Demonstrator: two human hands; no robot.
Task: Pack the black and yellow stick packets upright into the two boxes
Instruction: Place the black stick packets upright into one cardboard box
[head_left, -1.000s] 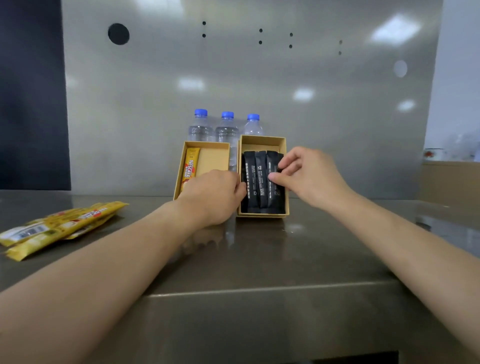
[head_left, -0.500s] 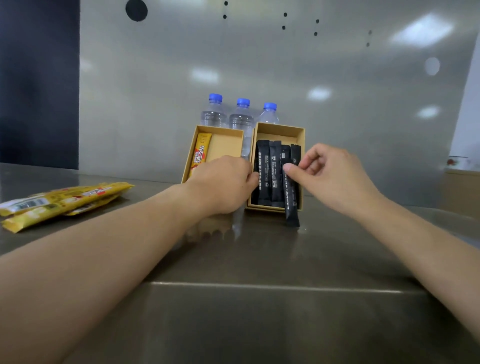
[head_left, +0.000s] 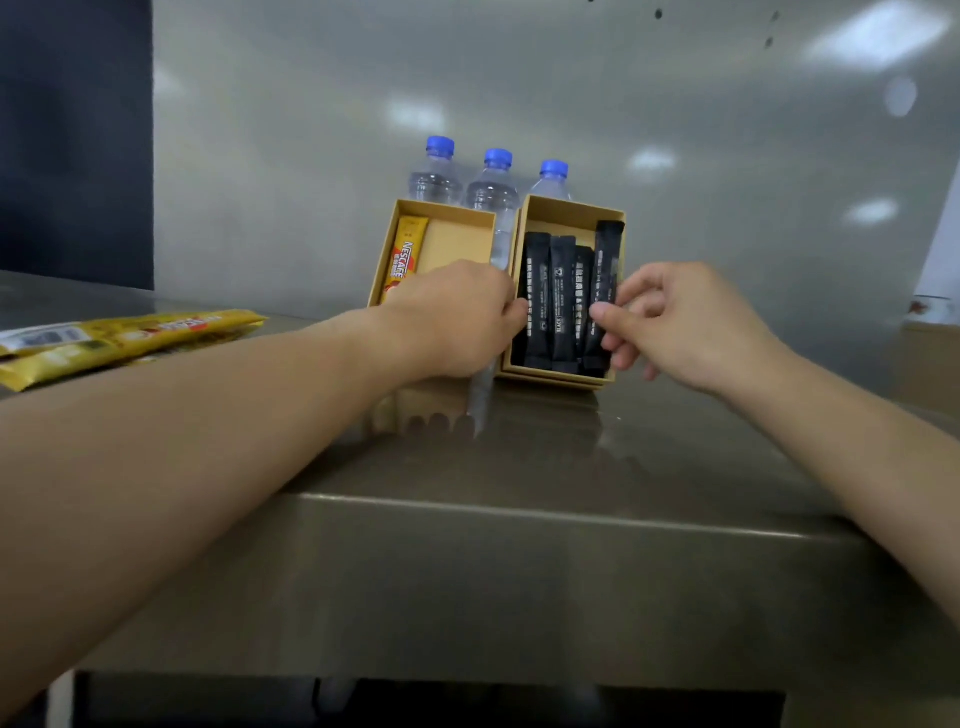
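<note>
Packing is partway done: three black stick packets (head_left: 550, 301) stand upright in the right tan cardboard box (head_left: 571, 210), and the right hand (head_left: 685, 322) pinches a fourth black stick packet (head_left: 607, 254) at that box's right wall, riding higher and, I judge, not yet seated. The left tan cardboard box (head_left: 460, 241) holds one yellow stick packet (head_left: 406, 260); a pile of yellow stick packets (head_left: 130, 338) waits well apart, left on the steel table (head_left: 519, 545). The left hand (head_left: 457, 322) rests at the boxes' near edges; its grip is hidden. Three clear blue-capped water bottles (head_left: 496, 182) stand just behind, obstructing nothing.
</note>
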